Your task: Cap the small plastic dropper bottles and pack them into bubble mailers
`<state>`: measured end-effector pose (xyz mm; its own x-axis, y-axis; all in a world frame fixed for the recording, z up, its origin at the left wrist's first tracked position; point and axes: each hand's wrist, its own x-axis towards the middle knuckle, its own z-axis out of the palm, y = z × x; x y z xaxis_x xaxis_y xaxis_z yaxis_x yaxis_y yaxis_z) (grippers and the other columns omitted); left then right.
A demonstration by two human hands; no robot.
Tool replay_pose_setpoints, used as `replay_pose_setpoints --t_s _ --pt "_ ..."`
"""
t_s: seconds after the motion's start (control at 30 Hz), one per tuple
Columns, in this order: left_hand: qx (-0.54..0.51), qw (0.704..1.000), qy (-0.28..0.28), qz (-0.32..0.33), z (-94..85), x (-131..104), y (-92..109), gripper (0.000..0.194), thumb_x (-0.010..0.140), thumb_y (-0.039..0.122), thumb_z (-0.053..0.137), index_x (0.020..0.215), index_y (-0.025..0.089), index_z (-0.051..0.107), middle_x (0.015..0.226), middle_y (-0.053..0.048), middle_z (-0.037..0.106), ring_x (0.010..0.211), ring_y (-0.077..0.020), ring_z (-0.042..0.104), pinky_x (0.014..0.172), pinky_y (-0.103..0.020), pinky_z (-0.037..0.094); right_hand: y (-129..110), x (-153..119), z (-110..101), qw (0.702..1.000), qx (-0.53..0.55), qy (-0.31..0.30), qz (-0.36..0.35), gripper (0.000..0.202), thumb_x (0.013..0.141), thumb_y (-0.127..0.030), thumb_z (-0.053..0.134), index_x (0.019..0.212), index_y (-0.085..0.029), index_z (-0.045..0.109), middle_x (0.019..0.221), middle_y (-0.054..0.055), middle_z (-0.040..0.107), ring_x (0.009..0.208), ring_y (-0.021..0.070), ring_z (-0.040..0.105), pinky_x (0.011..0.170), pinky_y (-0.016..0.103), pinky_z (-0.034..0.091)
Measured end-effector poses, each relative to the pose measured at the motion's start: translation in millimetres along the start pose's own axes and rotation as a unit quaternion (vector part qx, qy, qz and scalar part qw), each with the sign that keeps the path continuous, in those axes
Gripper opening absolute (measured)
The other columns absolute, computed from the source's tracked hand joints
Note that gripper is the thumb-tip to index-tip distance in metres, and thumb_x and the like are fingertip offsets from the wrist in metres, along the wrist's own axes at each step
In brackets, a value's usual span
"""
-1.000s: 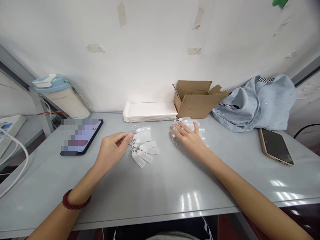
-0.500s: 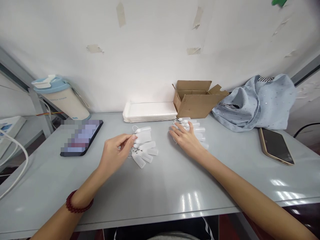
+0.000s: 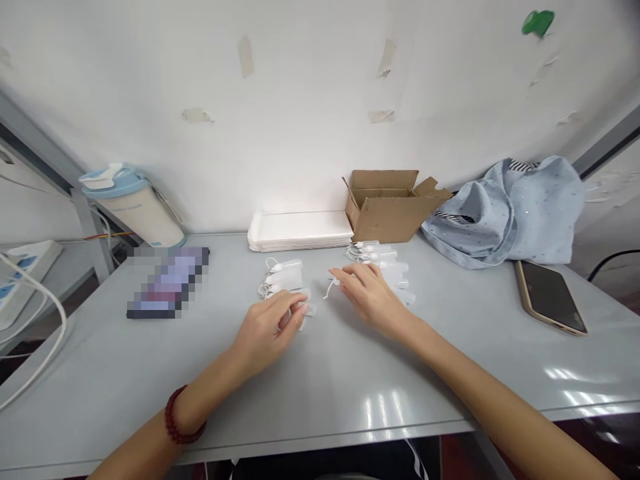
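On the grey table lie two groups of small translucent white bottles with narrow tips and white cord loops. My left hand [image 3: 273, 328] is over the near part of the left group [image 3: 289, 275], thumb and forefinger tips together. What they pinch, if anything, is hidden. My right hand [image 3: 367, 297] is beside the right group [image 3: 385, 256], its palm and wrist covering part of it. At its fingertips shows the white tip of one bottle [image 3: 336, 282], with a cord hanging from it; the bottle's body is hidden under the fingers.
Behind the bottles are a stack of white trays [image 3: 303, 230] and an open cardboard box [image 3: 387, 217]. A blue cloth bag [image 3: 543, 213] and a phone [image 3: 550, 297] lie right. Left are another phone [image 3: 170, 283], a tumbler [image 3: 140, 210] and a white cable [image 3: 60, 333].
My left hand has moved right and nearer over the left bottles. My right hand has drawn back a little from the right group, with a bottle tip and cord now at its fingers.
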<state>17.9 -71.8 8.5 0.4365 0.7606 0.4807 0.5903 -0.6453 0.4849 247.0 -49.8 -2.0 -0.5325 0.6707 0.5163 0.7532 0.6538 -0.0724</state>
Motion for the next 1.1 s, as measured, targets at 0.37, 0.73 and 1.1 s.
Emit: replay_pose_setpoints --t_s 0.37,0.73,1.1 --pt "-0.041 0.999 -0.031 -0.003 5.0 -4.2 1.7 0.022 0.092 0.02 0.042 0.085 0.015 0.061 0.063 0.0 0.057 0.056 -0.0112 0.048 0.054 -0.022 0.037 -29.5 -4.1 -7.4 0.99 0.132 0.004 -0.054 0.039 0.093 -0.01 0.035 0.131 -0.014 0.038 0.097 0.013 0.057 0.085 0.0196 0.052 0.071 0.033 0.049" --pt "-0.267 0.94 -0.083 -0.196 -11.2 5.0 10.7 0.027 0.087 0.033 0.051 0.072 0.015 0.065 0.066 -0.001 0.058 0.052 -0.0091 0.043 0.049 -0.022 0.036 -35.1 -2.9 -16.6 0.98 0.199 -0.001 -0.021 0.021 0.093 -0.013 0.039 0.113 -0.015 0.046 0.091 0.011 0.06 0.08 0.0205 0.052 0.068 0.034 0.049" --pt "-0.331 0.906 -0.117 -0.238 -13.8 4.8 9.5 0.03 0.088 0.035 0.049 0.07 0.015 0.063 0.06 0.003 0.052 0.05 -0.0076 0.039 0.052 -0.023 0.034 -39.9 -3.4 -18.2 0.972 0.233 -0.003 -0.02 0.023 0.093 -0.013 0.039 0.115 -0.015 0.047 0.092 0.011 0.06 0.082 0.0201 0.053 0.069 0.034 0.05"
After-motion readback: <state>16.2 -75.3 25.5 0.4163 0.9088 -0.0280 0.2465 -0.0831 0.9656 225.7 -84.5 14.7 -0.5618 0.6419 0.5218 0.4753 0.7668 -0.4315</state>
